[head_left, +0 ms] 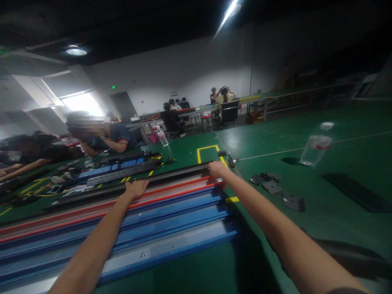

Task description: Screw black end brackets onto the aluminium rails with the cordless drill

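Apparently handling black rail beyond red rails on worktop. My left hand is half-curled by it, right hand curled at its right end; can't tell grip. Shifting needs both level.

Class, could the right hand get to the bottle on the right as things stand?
Probably yes, once the right hand leaves the black rail: only low dark parts lie on the table towards the bottle.
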The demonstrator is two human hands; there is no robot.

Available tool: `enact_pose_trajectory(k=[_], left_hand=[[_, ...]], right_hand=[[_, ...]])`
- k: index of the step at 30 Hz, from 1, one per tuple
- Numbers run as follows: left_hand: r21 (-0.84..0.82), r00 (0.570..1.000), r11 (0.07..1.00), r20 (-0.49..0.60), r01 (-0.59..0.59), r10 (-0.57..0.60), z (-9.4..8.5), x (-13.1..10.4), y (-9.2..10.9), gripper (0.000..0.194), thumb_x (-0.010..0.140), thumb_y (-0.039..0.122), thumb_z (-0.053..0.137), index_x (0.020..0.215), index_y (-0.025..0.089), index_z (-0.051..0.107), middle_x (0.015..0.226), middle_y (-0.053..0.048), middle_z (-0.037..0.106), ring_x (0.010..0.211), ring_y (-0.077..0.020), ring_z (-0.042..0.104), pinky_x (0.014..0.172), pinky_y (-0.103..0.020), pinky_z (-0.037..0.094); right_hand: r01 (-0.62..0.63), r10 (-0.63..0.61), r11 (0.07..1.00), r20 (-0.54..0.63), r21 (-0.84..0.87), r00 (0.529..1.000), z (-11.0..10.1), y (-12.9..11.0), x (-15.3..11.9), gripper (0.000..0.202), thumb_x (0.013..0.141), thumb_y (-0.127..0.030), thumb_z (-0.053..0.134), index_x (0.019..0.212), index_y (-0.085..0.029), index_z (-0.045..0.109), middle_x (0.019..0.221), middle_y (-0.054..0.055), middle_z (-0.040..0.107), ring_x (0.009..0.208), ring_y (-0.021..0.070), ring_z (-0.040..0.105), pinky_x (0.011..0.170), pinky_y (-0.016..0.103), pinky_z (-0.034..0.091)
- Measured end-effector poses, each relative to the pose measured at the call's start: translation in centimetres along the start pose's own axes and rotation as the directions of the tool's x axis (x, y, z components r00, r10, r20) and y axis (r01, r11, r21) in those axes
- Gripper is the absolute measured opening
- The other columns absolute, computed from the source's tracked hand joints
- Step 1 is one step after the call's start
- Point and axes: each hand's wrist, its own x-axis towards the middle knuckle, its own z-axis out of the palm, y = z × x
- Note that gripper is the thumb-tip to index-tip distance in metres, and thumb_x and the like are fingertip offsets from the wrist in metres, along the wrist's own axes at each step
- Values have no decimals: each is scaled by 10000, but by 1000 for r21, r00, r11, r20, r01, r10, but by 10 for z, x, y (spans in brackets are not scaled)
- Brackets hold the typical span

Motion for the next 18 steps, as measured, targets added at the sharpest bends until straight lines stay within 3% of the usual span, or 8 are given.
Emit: enact_pose_trajectory(k=[5,8,10,13,15,18], left_hand=[[-44,998,997,-6,69,-69,-2,-7,3,382,969,404,605,1265,163,593,1275,-103,615,1124,-250,620,964,-493,526],[-102,993,992,-86,71,-80,-1,-21,2,429,988,443,554,1323,174,560,1341,-117,590,1216,-282,578,1031,-552,464],[-150,985,986,-149,67,-89,0,-33,0,433,1035,445,412,1349,175,539,1368,-141,589,1258,-309,558,1038,-573,444],[-231,971,973,-230,11,-66,2,-59,-4,494,1041,394,224,1303,155,568,1317,-156,640,1218,-288,598,1022,-481,475],[-273,957,960,-289,-60,-23,2,-83,-5,516,1021,405,208,1265,149,584,1279,-142,665,1187,-253,620,1028,-402,484],[-297,929,941,-369,-161,43,4,-130,-4,537,1005,495,236,1245,170,590,1255,-124,676,1167,-250,626,1021,-376,496]], right_hand=[[27,-27,1000,-96,1,995,-2,-2,-11,361,965,-365,631,1269,-173,601,1277,98,626,1077,241,645,907,460,560],[54,-53,999,-209,-2,976,-5,-2,-26,397,966,-372,626,1314,-188,577,1344,103,591,1157,268,611,966,508,524],[80,-76,997,-268,3,960,-6,-1,-41,428,967,-373,620,1349,-193,551,1391,109,558,1212,286,577,1010,537,485],[127,-112,992,-310,27,944,-6,-2,-71,445,999,-308,538,1419,-173,482,1443,136,516,1288,300,514,1079,519,405],[153,-128,987,-314,56,941,-4,-2,-95,447,1006,-253,468,1439,-143,456,1441,171,519,1316,305,487,1099,455,367],[151,-109,981,-291,124,951,0,0,-133,409,984,-254,467,1376,-142,498,1343,181,593,1239,312,555,1026,413,406]])
